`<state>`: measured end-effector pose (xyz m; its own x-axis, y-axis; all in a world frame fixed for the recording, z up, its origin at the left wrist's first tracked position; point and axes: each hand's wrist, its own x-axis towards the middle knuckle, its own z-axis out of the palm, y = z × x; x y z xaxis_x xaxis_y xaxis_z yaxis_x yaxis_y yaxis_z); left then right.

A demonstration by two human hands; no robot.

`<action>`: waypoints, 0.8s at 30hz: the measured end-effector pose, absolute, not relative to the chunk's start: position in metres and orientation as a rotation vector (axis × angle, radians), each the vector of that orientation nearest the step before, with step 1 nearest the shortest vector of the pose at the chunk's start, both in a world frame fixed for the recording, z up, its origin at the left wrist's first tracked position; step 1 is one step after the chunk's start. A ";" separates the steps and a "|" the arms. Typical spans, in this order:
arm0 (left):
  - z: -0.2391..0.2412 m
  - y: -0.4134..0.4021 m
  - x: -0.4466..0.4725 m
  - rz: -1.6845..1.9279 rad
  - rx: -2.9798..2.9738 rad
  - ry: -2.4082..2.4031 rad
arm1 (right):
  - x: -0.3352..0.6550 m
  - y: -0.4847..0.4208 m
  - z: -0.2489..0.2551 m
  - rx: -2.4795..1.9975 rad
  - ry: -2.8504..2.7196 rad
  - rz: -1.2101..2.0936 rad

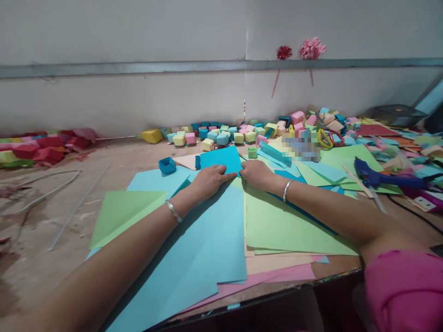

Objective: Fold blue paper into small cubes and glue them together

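Note:
A bright blue sheet of paper (221,159) lies in the middle of the table, on top of other coloured sheets. My left hand (208,182) is at its near edge, fingers closed on the paper and the index finger reaching toward the right corner. At that corner my right hand (256,174) pinches the sheet between thumb and fingers. A folded blue paper box (167,166) sits left of the sheet, with a small dark blue crimped paper piece (197,162) nearer. Under my arms are light blue paper (207,249) and light green paper (287,226).
Several small folded paper boxes (221,137) line the wall, with red ones (48,154) at far left. On the right lie a blue glue gun (387,179), scissors (330,138) and a power strip (424,200). A clear stick (78,212) and white cord (51,189) lie left.

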<state>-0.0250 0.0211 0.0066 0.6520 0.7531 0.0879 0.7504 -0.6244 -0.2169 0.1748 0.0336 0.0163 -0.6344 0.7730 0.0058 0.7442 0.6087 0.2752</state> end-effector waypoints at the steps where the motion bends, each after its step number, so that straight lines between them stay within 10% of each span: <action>1: 0.006 0.021 -0.025 0.002 -2.647 -1.226 | 0.174 0.035 0.016 1.270 2.708 0.374; 24: 0.028 -0.035 0.003 0.433 -2.304 -1.507 | 0.172 0.039 0.011 1.267 2.762 0.350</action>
<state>0.0027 -0.0352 0.0280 0.3863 0.9204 -0.0611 0.8124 -0.3708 -0.4499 0.1716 0.0392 0.0111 -0.6541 0.7562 0.0196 0.7371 0.6314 0.2409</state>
